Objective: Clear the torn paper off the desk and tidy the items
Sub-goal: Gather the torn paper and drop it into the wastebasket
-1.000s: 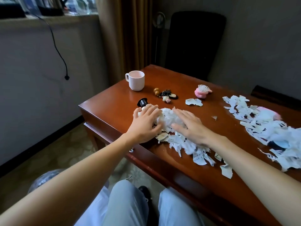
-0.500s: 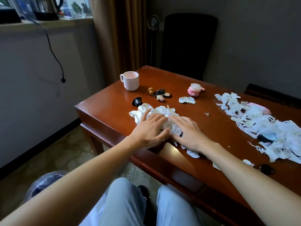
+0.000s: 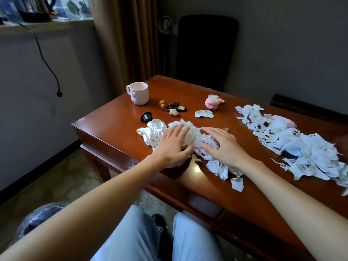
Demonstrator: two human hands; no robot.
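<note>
Both hands have slid closer, left hand (image 3: 174,146) and right hand (image 3: 224,146) flat, fingers spread, corralling the torn paper (image 3: 195,137) at the surface's (image 3: 116,119) seven-o'clock edge for scooping.

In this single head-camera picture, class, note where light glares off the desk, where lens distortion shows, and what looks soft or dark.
Head view: a bright glare spot sits on the polished desk between the left hand and the right hand; the wide lens bows the window ledge and stretches both forearms; the black chair is dark and lacks detail; the right paper pile smears towards the frame edge.
</note>
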